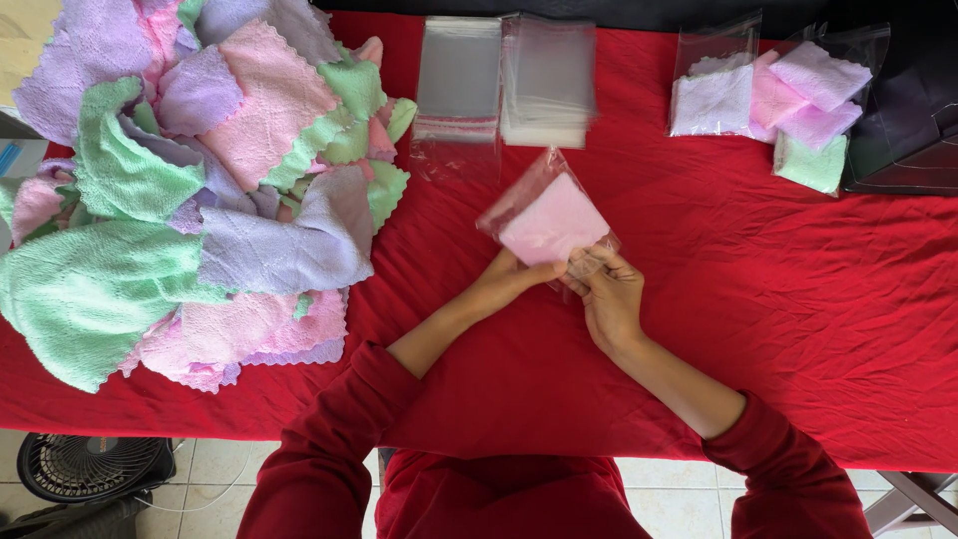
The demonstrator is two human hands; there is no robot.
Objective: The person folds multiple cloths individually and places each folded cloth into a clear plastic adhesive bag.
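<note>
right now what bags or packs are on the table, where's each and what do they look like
Clear bag: table centre, held by left hand and right hand, a folded pink cloth inside.
Empty clear bags: two flat stacks, top centre, rectangular.
Filled clear bags: top right, loosely heaped, holding white, pink, lilac and green cloths.
No labels, signs or screens visible.

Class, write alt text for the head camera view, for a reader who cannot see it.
Two hands, left hand and right hand, hold a folded pink cloth inside a clear plastic bag over a red tablecloth. Loose pastel cloths lie left, empty bags and packed cloths behind.
</note>
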